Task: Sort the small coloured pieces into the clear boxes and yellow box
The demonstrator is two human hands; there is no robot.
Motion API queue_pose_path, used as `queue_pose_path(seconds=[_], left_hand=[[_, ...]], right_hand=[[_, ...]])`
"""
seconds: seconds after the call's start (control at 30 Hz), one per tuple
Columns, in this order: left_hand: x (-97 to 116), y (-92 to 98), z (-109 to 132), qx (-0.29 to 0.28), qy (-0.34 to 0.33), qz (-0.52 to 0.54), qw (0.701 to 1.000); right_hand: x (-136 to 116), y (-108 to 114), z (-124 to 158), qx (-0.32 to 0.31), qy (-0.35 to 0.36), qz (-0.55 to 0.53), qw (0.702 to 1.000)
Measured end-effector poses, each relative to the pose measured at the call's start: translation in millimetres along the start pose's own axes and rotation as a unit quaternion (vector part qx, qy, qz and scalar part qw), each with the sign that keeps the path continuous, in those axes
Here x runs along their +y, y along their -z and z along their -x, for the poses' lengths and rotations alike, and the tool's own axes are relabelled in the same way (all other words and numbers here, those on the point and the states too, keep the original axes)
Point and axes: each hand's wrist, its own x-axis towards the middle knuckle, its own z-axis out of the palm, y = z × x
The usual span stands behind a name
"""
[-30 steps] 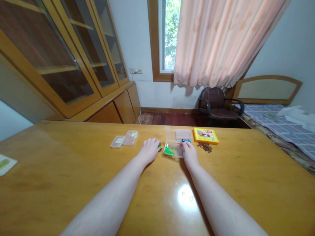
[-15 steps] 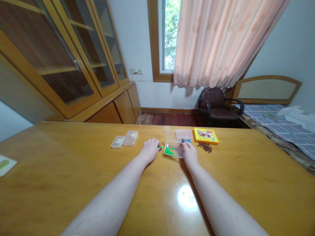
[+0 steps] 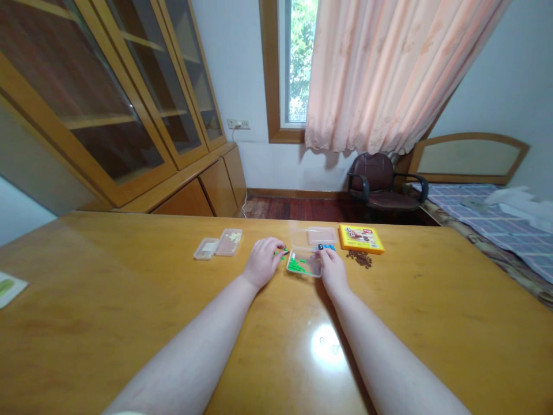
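Note:
My left hand rests on the yellow wooden table, its fingers curled round small green pieces just left of a clear plastic box. That box holds more green pieces. My right hand lies at the box's right side, fingers bent at its far corner beside a small black and blue piece. What the right fingers hold, if anything, is hidden.
The box's open lid lies behind it. A yellow booklet with a heap of brown pieces sits to the right. Two small clear boxes stand to the left. A paper lies at the far left edge.
My left hand has slid a little to the right and forward, closer to the box, with the green pieces showing more at its fingertips. The right hand has barely moved.

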Motion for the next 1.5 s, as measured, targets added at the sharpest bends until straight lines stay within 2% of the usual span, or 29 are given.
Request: queue_pose_path(seconds=[0.07, 0.13, 0.27, 0.33, 0.47, 0.6, 0.87, 1.13, 1.23, 1.33, 1.37, 1.5], left_hand=[[6.2, 0.8, 1.3, -0.024, -0.050, 0.009, 0.998], [8.9, -0.5, 1.7, -0.041, -0.059, 0.007, 0.997], [0.7, -3.9, -0.5, -0.035, 0.022, -0.025, 0.999], [-6.1, -4.4, -1.4, -0.055, 0.055, -0.058, 0.995], [-12.4, -4.3, -0.4, -0.118, 0.059, -0.096, 0.987], [-10.3, -4.3, 0.7, -0.158, 0.067, -0.113, 0.979], [-9.7, -5.6, -1.6, -0.208, 0.103, -0.132, 0.964], [-12.3, -9.4, -2.4, -0.178, 0.106, -0.123, 0.970], [-7.4, -2.1, -3.6, -0.105, 0.092, -0.078, 0.987], [3.0, 4.9, -1.7, -0.029, 0.039, -0.022, 0.999], [6.8, 5.7, -0.6, -0.024, 0.020, -0.010, 0.999], [14.2, 2.2, 1.3, -0.072, -0.036, 0.022, 0.997]], right_hand=[[0.3, -0.4, -0.1, -0.002, 0.013, 0.006, 1.000], [0.3, -0.6, -0.2, 0.000, 0.011, 0.003, 1.000], [-0.8, -0.4, 0.1, 0.000, -0.016, -0.017, 1.000], [-0.7, 0.0, 0.2, -0.003, -0.021, -0.015, 1.000], [0.4, 0.1, -0.1, 0.003, -0.013, -0.006, 1.000], [-1.3, -0.6, 0.5, 0.003, -0.009, -0.012, 1.000], [-0.4, 0.5, -0.3, 0.003, 0.007, -0.001, 1.000], [0.9, 0.8, -0.5, 0.004, 0.004, 0.010, 1.000], [0.6, 1.0, 0.2, 0.002, 0.006, 0.014, 1.000], [-1.8, 0.7, 1.9, -0.004, 0.009, 0.024, 1.000], [-2.9, 0.5, 2.5, -0.007, 0.011, 0.026, 1.000], [-6.4, -0.1, 3.4, -0.010, 0.016, 0.022, 1.000]])
